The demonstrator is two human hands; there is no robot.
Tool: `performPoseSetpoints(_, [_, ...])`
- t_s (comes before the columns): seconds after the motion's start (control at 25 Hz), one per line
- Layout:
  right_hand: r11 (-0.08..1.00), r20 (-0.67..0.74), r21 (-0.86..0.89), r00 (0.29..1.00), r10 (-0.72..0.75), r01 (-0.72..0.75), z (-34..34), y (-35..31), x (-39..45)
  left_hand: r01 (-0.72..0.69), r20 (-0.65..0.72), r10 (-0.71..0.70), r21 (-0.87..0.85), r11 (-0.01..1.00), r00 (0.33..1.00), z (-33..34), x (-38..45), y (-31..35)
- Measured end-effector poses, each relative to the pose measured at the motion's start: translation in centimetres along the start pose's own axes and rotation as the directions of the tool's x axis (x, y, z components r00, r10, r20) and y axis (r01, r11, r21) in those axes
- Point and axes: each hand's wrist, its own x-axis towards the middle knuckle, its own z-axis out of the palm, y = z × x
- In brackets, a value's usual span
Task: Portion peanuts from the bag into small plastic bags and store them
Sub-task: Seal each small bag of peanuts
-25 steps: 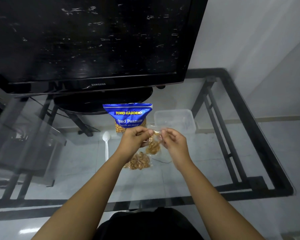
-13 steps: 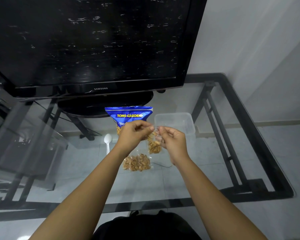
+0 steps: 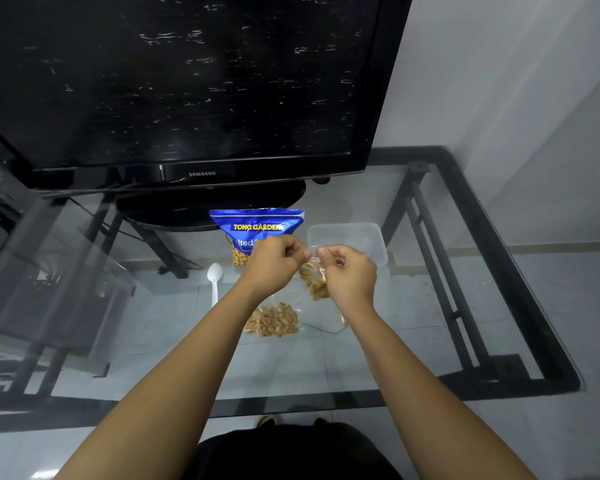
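A large dark television (image 3: 187, 84) fills the upper left of the frame, standing on a glass table (image 3: 430, 341) that spans the middle. At the centre, just below the screen, a blue peanut bag (image 3: 253, 226) stands upright. To its right sits an empty clear plastic tub (image 3: 357, 237). A white plastic spoon (image 3: 214, 280) lies left of centre.

Your two arms reach up from the bottom edge and meet at the centre. Your left hand (image 3: 274, 263) and right hand (image 3: 349, 271) are both closed in a pinch on the top edge of a small plastic bag (image 3: 314, 280) partly filled with peanuts. It hangs between and just below your hands, above the glass, in front of the blue bag. A second small bag of peanuts (image 3: 272, 320) lies flat on the table below your hands, near your left wrist.

You appear to be sealing or knotting the top. The risk is that the thin plastic slips from one pinch, so the bag tips and peanuts scatter across the glass. Pulling too hard could tear it. Your left knuckles are close to the blue bag and could knock it over.
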Motion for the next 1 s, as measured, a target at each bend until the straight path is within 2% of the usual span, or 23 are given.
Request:
performPoseSetpoints(0.28, [1.000,-0.002,0.003,1.000,0.031,-0.031,-0.6,0.2,0.4,-0.016,0.013,0.015,0.084,0.996,1.000,-1.0,-0.1,-0.8])
performPoseSetpoints(0.32, [0.999,0.015,0.026,0.999,0.047,-0.047,-0.6,0.4,0.5,-0.001,0.001,0.001,0.044,0.999,1.000,-0.9,-0.2,-1.0])
performPoseSetpoints(0.4, [0.978,0.062,0.150,0.989,0.138,-0.145,-0.7,0.9,0.8,0.054,0.008,-0.054,-0.209,0.976,0.999,-0.3,-0.9,-1.6])
performPoseSetpoints(0.48, [0.901,0.138,0.313,0.953,0.271,-0.301,-1.0,1.5,1.0,0.148,0.100,-0.115,-0.455,0.878,0.988,1.0,-1.9,-2.6])
performPoseSetpoints(0.56, [0.813,0.232,0.394,0.903,0.363,-0.428,-0.9,2.3,0.9,0.251,0.198,-0.172,-0.507,0.825,0.965,2.7,-2.9,-3.8])
performPoseSetpoints(0.64, [0.765,0.309,0.394,0.857,0.412,-0.509,-0.3,3.4,0.7,0.320,0.195,-0.256,-0.494,0.808,0.947,4.4,-3.7,-4.6])
performPoseSetpoints(0.68, [0.791,0.308,0.333,0.852,0.424,-0.514,0.0,4.2,0.5,0.347,0.169,-0.302,-0.475,0.809,0.938,5.0,-4.0,-4.9])
performPoseSetpoints(0.72, [0.863,0.265,0.198,0.873,0.409,-0.464,0.2,5.4,0.5,0.374,0.142,-0.348,-0.440,0.816,0.927,5.5,-4.1,-5.4])
performPoseSetpoints(0.76, [0.933,0.205,0.007,0.913,0.351,-0.360,0.1,6.5,0.5,0.398,0.108,-0.387,-0.381,0.835,0.916,5.9,-4.2,-5.9])
performPoseSetpoints(0.84, [0.933,0.131,-0.330,0.972,0.197,-0.145,-0.4,9.0,0.6,0.419,0.028,-0.423,-0.218,0.882,0.906,6.6,-4.1,-7.0])
performPoseSetpoints(0.92, [0.879,0.158,-0.470,0.973,0.170,-0.077,-0.9,11.2,0.4,0.407,-0.025,-0.410,-0.077,0.910,0.912,7.3,-4.0,-7.8])
performPoseSetpoints(1.0, [0.868,0.191,-0.488,0.960,0.207,-0.090,-1.0,12.3,0.3,0.393,-0.041,-0.391,0.034,0.919,0.919,8.1,-3.9,-8.0])
